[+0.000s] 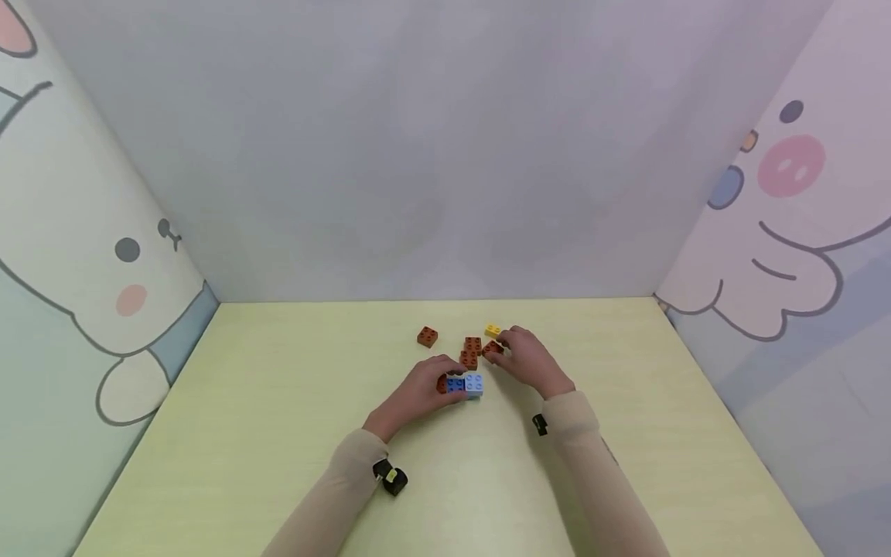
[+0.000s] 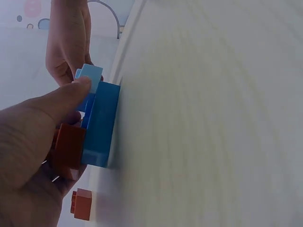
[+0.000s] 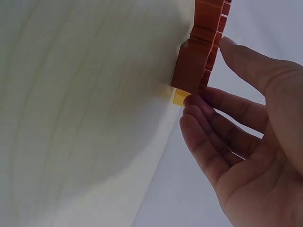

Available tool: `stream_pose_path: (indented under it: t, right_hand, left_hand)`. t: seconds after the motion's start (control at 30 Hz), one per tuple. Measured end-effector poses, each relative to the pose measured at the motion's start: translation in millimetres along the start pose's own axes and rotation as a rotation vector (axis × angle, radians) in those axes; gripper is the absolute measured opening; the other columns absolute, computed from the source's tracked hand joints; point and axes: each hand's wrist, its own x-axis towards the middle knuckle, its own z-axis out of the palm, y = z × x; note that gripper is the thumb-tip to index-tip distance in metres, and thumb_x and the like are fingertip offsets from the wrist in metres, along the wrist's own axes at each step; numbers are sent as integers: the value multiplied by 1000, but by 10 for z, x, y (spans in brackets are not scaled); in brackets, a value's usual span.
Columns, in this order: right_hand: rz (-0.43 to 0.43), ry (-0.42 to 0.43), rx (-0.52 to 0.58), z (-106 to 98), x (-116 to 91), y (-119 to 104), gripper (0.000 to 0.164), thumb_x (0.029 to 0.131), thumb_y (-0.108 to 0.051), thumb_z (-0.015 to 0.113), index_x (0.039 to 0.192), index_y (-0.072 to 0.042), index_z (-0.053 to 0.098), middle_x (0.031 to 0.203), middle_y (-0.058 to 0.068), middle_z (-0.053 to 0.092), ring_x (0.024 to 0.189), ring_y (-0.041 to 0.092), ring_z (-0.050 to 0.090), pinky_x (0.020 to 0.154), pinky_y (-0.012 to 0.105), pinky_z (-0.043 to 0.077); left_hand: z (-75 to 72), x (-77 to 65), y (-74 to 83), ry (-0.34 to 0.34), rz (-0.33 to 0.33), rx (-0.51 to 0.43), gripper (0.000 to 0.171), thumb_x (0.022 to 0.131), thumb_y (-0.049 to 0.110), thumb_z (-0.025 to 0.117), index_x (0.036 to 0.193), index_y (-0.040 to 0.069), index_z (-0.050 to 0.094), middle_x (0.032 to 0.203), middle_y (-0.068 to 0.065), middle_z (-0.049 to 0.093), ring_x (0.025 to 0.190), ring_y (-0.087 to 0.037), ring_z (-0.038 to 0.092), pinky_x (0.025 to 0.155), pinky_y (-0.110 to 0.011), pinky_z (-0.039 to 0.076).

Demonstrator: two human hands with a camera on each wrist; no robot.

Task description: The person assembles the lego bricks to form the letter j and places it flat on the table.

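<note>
My left hand [image 1: 421, 388] holds a small built row of toy building bricks on the table. Its long blue base brick [image 2: 102, 125] carries a light blue brick [image 1: 473, 384], a darker blue brick [image 1: 455, 385] and a reddish-brown brick [image 2: 69, 146]. The left thumb presses the light blue brick's side. Just beyond, my right hand [image 1: 532, 362] has thumb and fingers around a loose reddish-brown brick [image 1: 492, 349]; in the right wrist view the fingertips meet the end of that brick [image 3: 189, 68].
Two reddish-brown bricks [image 1: 471, 353] lie end to end between the hands. Another reddish-brown brick [image 1: 428, 336] sits farther left, and a small yellow brick [image 1: 493, 330] lies behind the right fingers. A grey wall [image 1: 431, 193] rises at the table's [image 1: 278, 371] back edge.
</note>
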Motion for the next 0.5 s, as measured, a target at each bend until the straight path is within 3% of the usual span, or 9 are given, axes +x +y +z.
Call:
stream_pose_path:
  t: [0.2,0.37,0.5]
  right_hand:
    - [19,-6,-23,36,74,-11,36,96,-32,72,115,-1,70,100,11,67,83,18,58,77,36,52]
    - [17,-15,-17,22,85,-2,30,96,-27,73,112,-2,70,98,10,68,82,19,59,75,36,52]
    - [4,-12,5,-33,42,-17,31,96,-27,72,114,-2,70,103,12,69,89,22,63,83,41,55]
  left_hand:
    - [87,7,-36,15,-4,-64,45,92,33,76,131,12,67,122,-4,70,110,-15,65,95,-34,53]
    - [83,28,-55,-30,-37,-79,44,95,36,72,132,13,65,125,-2,69,111,-13,64,96,-32,52]
    - [71,44,-67,-68,-53,-70,44,97,37,70,133,13,63,126,-2,67,111,-12,62,96,-31,51]
